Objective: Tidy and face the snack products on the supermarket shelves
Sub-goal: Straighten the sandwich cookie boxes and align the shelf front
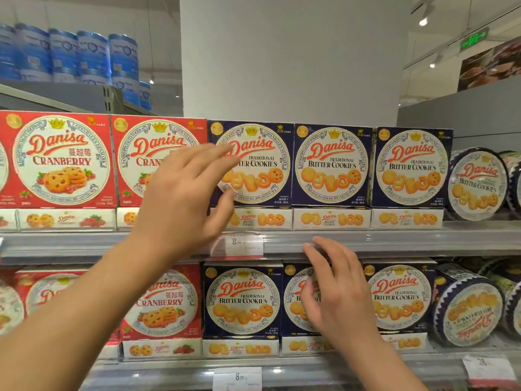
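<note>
Setting: supermarket shelves seen from the head view, two rows of Danisa cookie boxes standing face-out.
Upper shelf (366, 241): two red cranberry boxes (60, 160) on the left, then three navy butter cookie boxes (332, 165), each standing on a flat white box; round tins (476, 183) at the far right.
Lower shelf (310, 365): the same order of red and navy boxes, with a round tin lying on its side at the right.
Left hand (183, 193): raised in front of the seam between the second red box and the first navy box, fingers spread and relaxed, gripping nothing; whether the fingertips touch the box cannot be told.
Right hand (335, 292): lower, in front of the middle navy box on the lower shelf, fingers loosely extended, holding nothing.
Handling, as a judgement: the boxes look like light, stiff cardboard with smooth printed faces, their contents breakable; best taken by both side edges and slid, not squeezed.
Price tag (239, 244): clipped to the upper shelf edge.
</note>
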`<state>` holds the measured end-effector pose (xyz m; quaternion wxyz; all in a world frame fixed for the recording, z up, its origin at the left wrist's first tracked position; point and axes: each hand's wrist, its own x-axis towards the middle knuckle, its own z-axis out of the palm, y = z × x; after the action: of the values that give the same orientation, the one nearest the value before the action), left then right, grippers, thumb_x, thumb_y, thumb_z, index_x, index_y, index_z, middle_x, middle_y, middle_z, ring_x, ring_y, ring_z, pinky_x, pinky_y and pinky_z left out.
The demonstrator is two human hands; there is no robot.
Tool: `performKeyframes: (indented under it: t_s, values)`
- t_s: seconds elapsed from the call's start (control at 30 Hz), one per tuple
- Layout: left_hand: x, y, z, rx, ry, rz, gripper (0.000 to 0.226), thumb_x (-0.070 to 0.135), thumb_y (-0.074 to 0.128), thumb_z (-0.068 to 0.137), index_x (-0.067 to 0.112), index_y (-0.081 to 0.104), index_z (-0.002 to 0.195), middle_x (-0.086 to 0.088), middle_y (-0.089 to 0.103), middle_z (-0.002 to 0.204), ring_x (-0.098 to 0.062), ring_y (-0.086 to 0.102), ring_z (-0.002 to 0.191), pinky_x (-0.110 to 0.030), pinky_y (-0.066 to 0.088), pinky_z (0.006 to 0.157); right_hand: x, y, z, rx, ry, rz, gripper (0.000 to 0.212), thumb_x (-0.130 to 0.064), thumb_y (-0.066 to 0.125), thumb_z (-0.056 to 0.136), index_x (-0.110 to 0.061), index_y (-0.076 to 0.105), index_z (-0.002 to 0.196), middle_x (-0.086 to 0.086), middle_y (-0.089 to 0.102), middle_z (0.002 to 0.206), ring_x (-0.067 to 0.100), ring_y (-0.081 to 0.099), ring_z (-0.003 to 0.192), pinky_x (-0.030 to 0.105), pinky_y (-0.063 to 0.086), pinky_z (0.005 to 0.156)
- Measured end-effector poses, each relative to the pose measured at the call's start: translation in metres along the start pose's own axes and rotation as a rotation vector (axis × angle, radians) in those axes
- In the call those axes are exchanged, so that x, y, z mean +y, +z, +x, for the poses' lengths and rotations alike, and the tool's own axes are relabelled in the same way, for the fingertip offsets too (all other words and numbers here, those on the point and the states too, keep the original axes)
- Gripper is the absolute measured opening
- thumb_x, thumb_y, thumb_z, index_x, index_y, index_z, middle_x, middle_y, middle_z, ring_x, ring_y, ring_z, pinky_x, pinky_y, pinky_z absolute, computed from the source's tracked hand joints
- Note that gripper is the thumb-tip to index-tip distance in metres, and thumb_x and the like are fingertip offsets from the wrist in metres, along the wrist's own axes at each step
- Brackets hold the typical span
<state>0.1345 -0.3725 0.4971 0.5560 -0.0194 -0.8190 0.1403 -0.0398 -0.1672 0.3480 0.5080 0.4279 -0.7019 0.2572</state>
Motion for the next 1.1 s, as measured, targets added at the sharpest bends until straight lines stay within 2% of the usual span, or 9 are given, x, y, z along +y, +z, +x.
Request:
performKeyframes:
  t_s: [0.1, 0.2, 0.33, 0.43, 0.53, 0.7, 0.9, 1.03, 1.1]
  values:
    - [-0.005, -0.003, -0.076, 0.034, -0.075, -0.024, 0.044, 0.025, 0.052, 0.093, 0.004, 0.066, 0.130, -0.010, 0.058, 0.145, -0.031, 0.053, 0.134, -0.046, 0.036, 0.116, -0.003, 0.001, 0.000, 0.001, 0.008, -0.026, 0.052, -0.014, 0.064, 0.082, -0.001, 0.062, 0.132, 0.017, 0.057, 0.134, 0.037, 0.053, 0.124, 0.053, 0.048, 0.104]
    - [-0.028, -0.009, -0.140, 0.030, -0.232, 0.063, 0.048, 0.025, 0.051, 0.092, 0.001, 0.063, 0.132, -0.013, 0.052, 0.150, -0.036, 0.048, 0.138, -0.047, 0.031, 0.119, -0.010, 0.000, 0.001, 0.018, 0.051, -0.031, 0.050, -0.019, 0.056, 0.084, 0.002, 0.063, 0.129, 0.020, 0.057, 0.131, 0.042, 0.053, 0.120, 0.055, 0.046, 0.104]
    - [-0.069, -0.024, -0.198, 0.018, -0.483, 0.160, 0.058, 0.030, 0.046, 0.090, -0.003, 0.054, 0.136, -0.021, 0.043, 0.154, -0.046, 0.038, 0.142, -0.058, 0.027, 0.118, -0.037, 0.004, 0.004, 0.054, 0.164, -0.029, 0.052, -0.019, 0.059, 0.081, 0.004, 0.062, 0.127, 0.025, 0.055, 0.132, 0.045, 0.050, 0.122, 0.062, 0.038, 0.108]
    - [-0.097, -0.033, -0.217, -0.055, -0.616, 0.239, 0.067, 0.037, 0.044, 0.089, 0.001, 0.043, 0.146, -0.024, 0.030, 0.160, -0.047, 0.025, 0.147, -0.058, 0.021, 0.119, -0.077, 0.012, 0.006, 0.028, 0.139, 0.011, 0.054, -0.019, 0.065, 0.079, 0.000, 0.061, 0.130, 0.024, 0.052, 0.139, 0.044, 0.047, 0.132, 0.066, 0.028, 0.115]
    - [-0.119, -0.039, -0.227, -0.181, -0.693, 0.270, 0.074, 0.045, 0.040, 0.090, 0.012, 0.035, 0.156, -0.017, 0.019, 0.167, -0.042, 0.015, 0.153, -0.062, 0.021, 0.121, -0.133, 0.022, 0.011, -0.012, 0.035, 0.125, 0.054, -0.020, 0.059, 0.083, -0.005, 0.060, 0.134, 0.019, 0.050, 0.146, 0.038, 0.042, 0.140, 0.065, 0.028, 0.116]
    - [-0.137, -0.051, -0.235, -0.223, -0.644, 0.249, 0.071, 0.039, 0.049, 0.087, 0.022, 0.039, 0.155, -0.011, 0.026, 0.165, -0.042, 0.025, 0.149, -0.062, 0.029, 0.116, -0.217, 0.041, 0.026, -0.064, -0.107, 0.234, 0.052, -0.023, 0.057, 0.085, -0.007, 0.060, 0.135, 0.016, 0.049, 0.150, 0.034, 0.040, 0.145, 0.063, 0.030, 0.117]
    - [-0.158, -0.069, -0.246, -0.242, -0.511, 0.214, 0.068, 0.033, 0.053, 0.087, 0.017, 0.045, 0.153, -0.008, 0.036, 0.162, -0.037, 0.037, 0.144, -0.057, 0.034, 0.115, -0.298, 0.063, 0.049, -0.128, -0.182, 0.242, 0.058, -0.027, 0.054, 0.087, -0.009, 0.055, 0.142, 0.011, 0.046, 0.155, 0.030, 0.035, 0.149, 0.061, 0.029, 0.118]
    - [-0.188, -0.090, -0.259, -0.234, -0.379, 0.008, 0.063, 0.029, 0.051, 0.092, 0.017, 0.043, 0.154, 0.002, 0.039, 0.161, -0.024, 0.036, 0.148, -0.047, 0.033, 0.120, -0.348, 0.083, 0.068, -0.187, -0.213, 0.216, 0.065, -0.030, 0.054, 0.087, -0.012, 0.048, 0.149, 0.007, 0.042, 0.159, 0.029, 0.025, 0.153, 0.062, 0.025, 0.119]
    - [-0.204, -0.105, -0.270, -0.200, -0.412, -0.096, 0.059, 0.027, 0.052, 0.093, 0.018, 0.047, 0.152, 0.004, 0.044, 0.158, -0.019, 0.036, 0.148, -0.041, 0.030, 0.122, -0.368, 0.096, 0.076, -0.234, -0.209, 0.174, 0.067, -0.031, 0.053, 0.087, -0.014, 0.045, 0.152, 0.007, 0.038, 0.161, 0.030, 0.022, 0.155, 0.062, 0.022, 0.120]
